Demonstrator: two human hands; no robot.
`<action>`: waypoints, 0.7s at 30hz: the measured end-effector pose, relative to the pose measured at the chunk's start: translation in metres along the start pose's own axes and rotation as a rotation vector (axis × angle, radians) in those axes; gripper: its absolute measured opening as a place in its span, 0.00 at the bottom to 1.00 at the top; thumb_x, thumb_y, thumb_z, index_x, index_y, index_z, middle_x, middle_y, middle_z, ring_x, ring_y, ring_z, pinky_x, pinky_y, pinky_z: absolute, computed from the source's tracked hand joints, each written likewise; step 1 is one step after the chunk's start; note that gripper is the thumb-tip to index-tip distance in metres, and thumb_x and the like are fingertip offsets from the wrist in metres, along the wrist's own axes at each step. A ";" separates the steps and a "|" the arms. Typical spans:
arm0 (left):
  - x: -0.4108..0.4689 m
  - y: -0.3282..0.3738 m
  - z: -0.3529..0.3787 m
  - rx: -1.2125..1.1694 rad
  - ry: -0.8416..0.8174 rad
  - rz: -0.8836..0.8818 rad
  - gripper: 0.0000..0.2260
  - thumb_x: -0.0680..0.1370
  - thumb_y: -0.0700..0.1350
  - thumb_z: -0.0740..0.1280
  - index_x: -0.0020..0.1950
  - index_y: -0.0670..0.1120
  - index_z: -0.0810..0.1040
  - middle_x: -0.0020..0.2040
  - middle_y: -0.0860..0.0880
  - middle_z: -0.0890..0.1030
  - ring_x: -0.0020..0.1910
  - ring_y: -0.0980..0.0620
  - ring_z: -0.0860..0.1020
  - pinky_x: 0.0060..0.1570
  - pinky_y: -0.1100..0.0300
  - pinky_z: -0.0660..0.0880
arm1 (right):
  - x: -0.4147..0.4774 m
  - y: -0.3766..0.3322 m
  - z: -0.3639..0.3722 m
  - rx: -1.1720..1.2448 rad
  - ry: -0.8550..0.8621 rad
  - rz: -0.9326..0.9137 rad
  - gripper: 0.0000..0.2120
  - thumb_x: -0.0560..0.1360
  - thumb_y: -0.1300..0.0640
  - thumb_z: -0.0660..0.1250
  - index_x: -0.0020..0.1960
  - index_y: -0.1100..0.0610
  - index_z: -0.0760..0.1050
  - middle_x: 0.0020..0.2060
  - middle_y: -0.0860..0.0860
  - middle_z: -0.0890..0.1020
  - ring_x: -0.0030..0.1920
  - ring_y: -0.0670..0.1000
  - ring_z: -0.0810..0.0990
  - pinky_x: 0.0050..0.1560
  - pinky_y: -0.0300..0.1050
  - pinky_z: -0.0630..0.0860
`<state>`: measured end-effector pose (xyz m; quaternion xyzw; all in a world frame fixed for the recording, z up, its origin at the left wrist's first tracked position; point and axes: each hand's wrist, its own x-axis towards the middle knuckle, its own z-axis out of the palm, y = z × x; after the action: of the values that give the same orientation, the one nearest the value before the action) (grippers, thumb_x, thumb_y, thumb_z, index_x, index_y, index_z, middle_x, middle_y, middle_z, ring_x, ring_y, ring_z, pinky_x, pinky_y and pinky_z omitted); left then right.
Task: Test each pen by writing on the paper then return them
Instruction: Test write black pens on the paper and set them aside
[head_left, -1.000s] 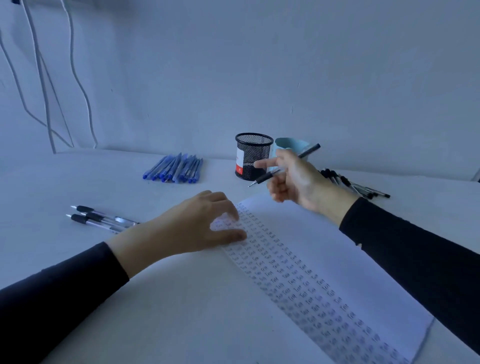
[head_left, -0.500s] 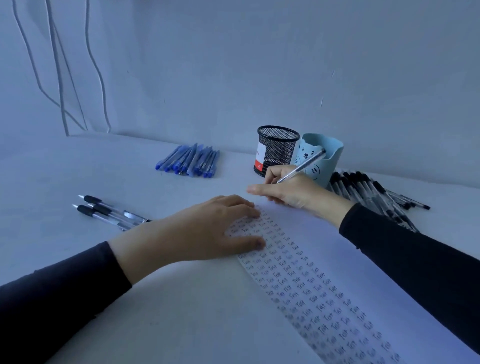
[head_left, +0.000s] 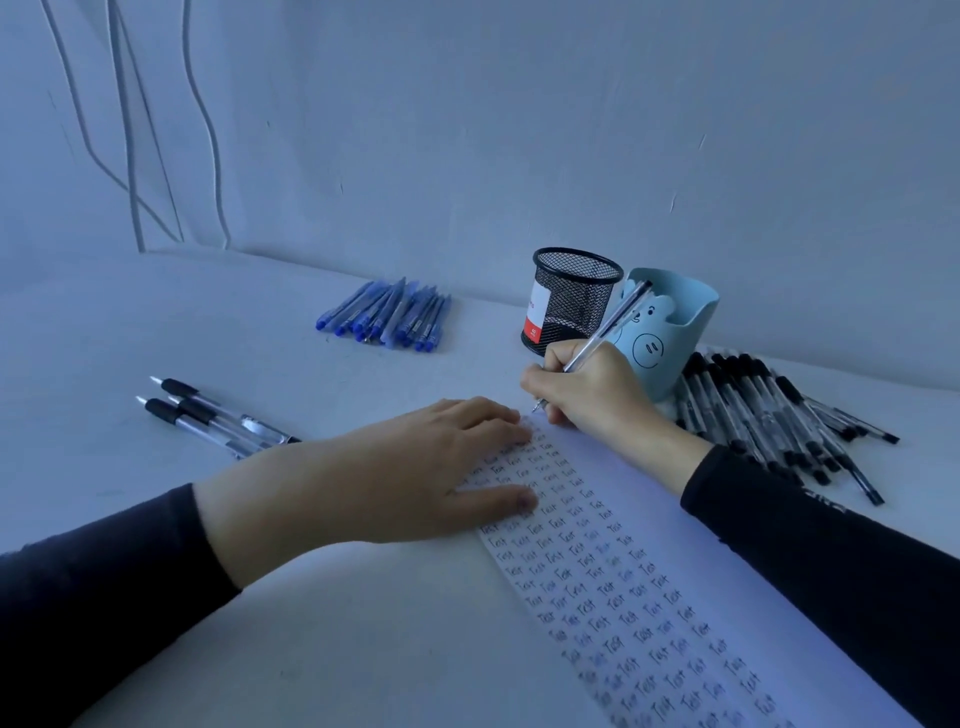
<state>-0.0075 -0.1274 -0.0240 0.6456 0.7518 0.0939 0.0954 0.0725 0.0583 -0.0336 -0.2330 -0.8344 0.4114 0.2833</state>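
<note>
A white paper (head_left: 670, 525) covered with rows of the handwritten word "Test" lies on the table in front of me. My left hand (head_left: 415, 473) rests flat on its top left corner, fingers straight. My right hand (head_left: 597, 389) grips a clear pen (head_left: 605, 327) in a writing hold, its tip at the paper's top edge beside my left fingertips. Three black-grip pens (head_left: 218, 415) lie to the left. A pile of blue pens (head_left: 389, 317) sits further back. Several black pens (head_left: 779, 410) are heaped at the right.
A black mesh pen cup (head_left: 569, 301) and a light blue bear-face cup (head_left: 670, 332) stand side by side behind my right hand. White cables (head_left: 130, 156) hang on the wall at the back left. The table surface (head_left: 311, 649) is white.
My right hand came down from the air with the pen and set its tip on the paper's top edge. My left hand stayed flat on the paper.
</note>
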 end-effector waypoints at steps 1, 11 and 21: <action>0.001 0.000 0.000 0.003 -0.002 0.000 0.32 0.74 0.69 0.52 0.76 0.58 0.58 0.75 0.60 0.58 0.73 0.61 0.58 0.70 0.66 0.53 | 0.001 0.000 0.000 0.000 -0.006 0.000 0.18 0.70 0.58 0.69 0.25 0.55 0.67 0.20 0.53 0.76 0.23 0.47 0.72 0.29 0.39 0.72; 0.001 -0.002 0.002 -0.019 -0.002 -0.006 0.35 0.71 0.72 0.49 0.76 0.59 0.59 0.74 0.62 0.59 0.73 0.61 0.58 0.73 0.62 0.56 | 0.002 0.001 0.001 0.022 -0.019 -0.017 0.17 0.70 0.60 0.69 0.25 0.56 0.67 0.21 0.55 0.75 0.22 0.48 0.70 0.30 0.40 0.71; 0.001 0.000 0.000 -0.021 -0.028 -0.022 0.37 0.70 0.73 0.49 0.76 0.59 0.58 0.75 0.61 0.58 0.73 0.60 0.58 0.74 0.58 0.57 | 0.000 0.001 -0.001 -0.046 0.002 -0.056 0.17 0.69 0.61 0.68 0.25 0.56 0.66 0.20 0.53 0.73 0.23 0.46 0.72 0.28 0.37 0.69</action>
<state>-0.0076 -0.1261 -0.0239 0.6375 0.7565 0.0915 0.1136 0.0732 0.0595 -0.0333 -0.2163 -0.8496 0.3837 0.2902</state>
